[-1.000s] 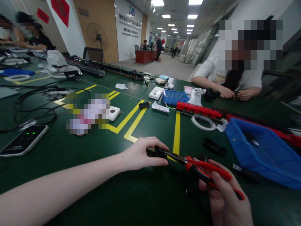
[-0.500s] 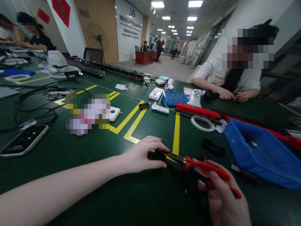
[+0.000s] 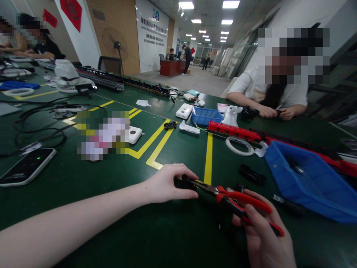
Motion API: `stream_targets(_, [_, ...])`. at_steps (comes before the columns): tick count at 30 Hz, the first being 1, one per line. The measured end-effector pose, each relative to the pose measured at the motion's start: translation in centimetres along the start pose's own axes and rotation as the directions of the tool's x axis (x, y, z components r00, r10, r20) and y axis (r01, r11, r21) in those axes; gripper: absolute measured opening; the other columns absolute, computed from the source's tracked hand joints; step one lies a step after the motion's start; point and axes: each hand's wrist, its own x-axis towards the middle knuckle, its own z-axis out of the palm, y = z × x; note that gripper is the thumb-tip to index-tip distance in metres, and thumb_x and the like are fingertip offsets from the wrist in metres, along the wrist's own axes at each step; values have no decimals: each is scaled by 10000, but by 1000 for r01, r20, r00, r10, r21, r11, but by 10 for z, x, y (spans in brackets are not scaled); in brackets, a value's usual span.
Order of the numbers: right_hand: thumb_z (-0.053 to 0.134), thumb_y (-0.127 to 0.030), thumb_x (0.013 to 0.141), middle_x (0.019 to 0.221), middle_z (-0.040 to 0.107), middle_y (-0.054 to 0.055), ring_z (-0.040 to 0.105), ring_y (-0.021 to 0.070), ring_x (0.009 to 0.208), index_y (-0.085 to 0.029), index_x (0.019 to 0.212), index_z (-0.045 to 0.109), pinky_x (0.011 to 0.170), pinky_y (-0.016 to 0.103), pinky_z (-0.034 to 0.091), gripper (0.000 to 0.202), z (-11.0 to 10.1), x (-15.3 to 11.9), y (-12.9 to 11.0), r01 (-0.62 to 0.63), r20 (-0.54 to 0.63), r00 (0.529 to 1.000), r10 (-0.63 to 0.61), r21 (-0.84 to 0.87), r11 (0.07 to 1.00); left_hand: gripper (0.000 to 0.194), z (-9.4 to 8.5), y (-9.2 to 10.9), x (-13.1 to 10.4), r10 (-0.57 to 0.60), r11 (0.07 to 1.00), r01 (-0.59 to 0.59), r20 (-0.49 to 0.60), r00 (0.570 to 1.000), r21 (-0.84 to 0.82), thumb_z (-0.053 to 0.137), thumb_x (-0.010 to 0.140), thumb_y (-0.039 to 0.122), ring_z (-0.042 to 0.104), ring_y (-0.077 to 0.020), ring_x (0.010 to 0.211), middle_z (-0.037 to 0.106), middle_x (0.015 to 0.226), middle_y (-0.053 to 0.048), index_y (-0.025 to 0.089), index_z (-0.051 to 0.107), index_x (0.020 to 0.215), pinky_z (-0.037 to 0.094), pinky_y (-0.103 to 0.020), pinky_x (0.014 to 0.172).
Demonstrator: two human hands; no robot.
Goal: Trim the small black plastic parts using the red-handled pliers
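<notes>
Between the thumb and fingers of my left hand (image 3: 170, 185) is a small black part (image 3: 182, 182), mostly covered by the fingers. My right hand (image 3: 269, 232) grips red-and-black needle-nose pliers (image 3: 232, 199) by the handles. Their jaws point left and reach the black part at my left fingertips; whether they pinch it I cannot tell. A black cylindrical piece (image 3: 252, 175) lies on the green table beyond the pliers. Nearer my right hand rests a dark tool-like piece (image 3: 288, 206), its exact kind unclear.
A blue bin (image 3: 312, 186) stands at the right, with a red rail (image 3: 234, 131) behind it. A roll of white tape (image 3: 240, 146) lies near the bin. At far left is a black-faced device (image 3: 28, 167) beside cables. A co-worker (image 3: 279, 93) sits across the table.
The pliers and both hands keep nearly the same pose, with only a slight shift of my left fingers around the black part. The view has drifted a little.
</notes>
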Motion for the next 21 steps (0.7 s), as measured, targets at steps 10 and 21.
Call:
stream_targets(10, [889,-531,536,1076,699,77,655,287,959,-220,1134,626,571,278,536,724,0,-1,0,24,21,1000,-23,-15,1000,379,0,1,1,-15,1000,15,5,1000,21,780,810,364,634,-196,988,695,1104,-55,194,697,1138,488,-312,819])
stream_targets(21, [884,-495,556,1109,692,96,670,289,945,-205,1151,633,573,290,543,708,-3,0,2,-4,-3,1000,4,47,999,373,-3,6,1,-97,992,98,6,995,-81,767,826,342,636,-184,975,687,1139,-51,197,695,1162,494,-310,829])
